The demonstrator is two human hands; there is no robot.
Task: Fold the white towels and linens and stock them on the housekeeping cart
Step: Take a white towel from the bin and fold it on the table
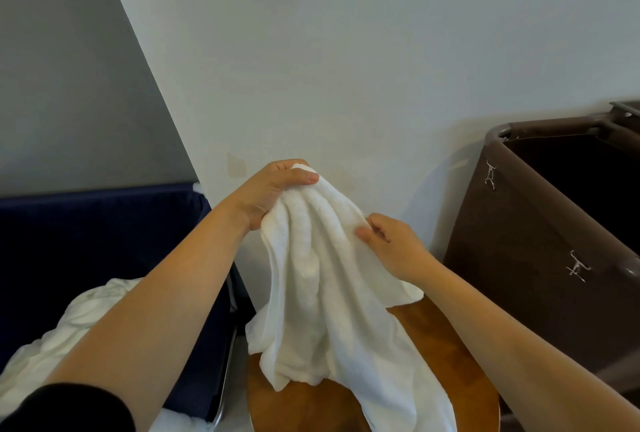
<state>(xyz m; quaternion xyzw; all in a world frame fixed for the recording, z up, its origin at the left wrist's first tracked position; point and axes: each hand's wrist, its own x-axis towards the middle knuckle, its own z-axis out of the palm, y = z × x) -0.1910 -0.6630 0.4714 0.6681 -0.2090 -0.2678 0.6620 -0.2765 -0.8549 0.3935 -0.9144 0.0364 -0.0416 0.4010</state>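
A black sleeve covers the near end of the left arm, which reaches up to the left hand. That hand is closed around the bunched top of a white towel, thumb on the near side and fingers curled over the far side. The right hand, lower and just right of the left one, pinches a fold on the towel's right edge between thumb and fingers. From both hands the towel hangs in long folds, and its bottom rests crumpled on a round wooden counter below them. Left of the left hand, under the forearm, a dark blue fabric bin holds a heap of loose white linens. Right of the right hand stands a brown cart bin, open at the top, with metal clips on its side. Beyond the hands is a pale wall.
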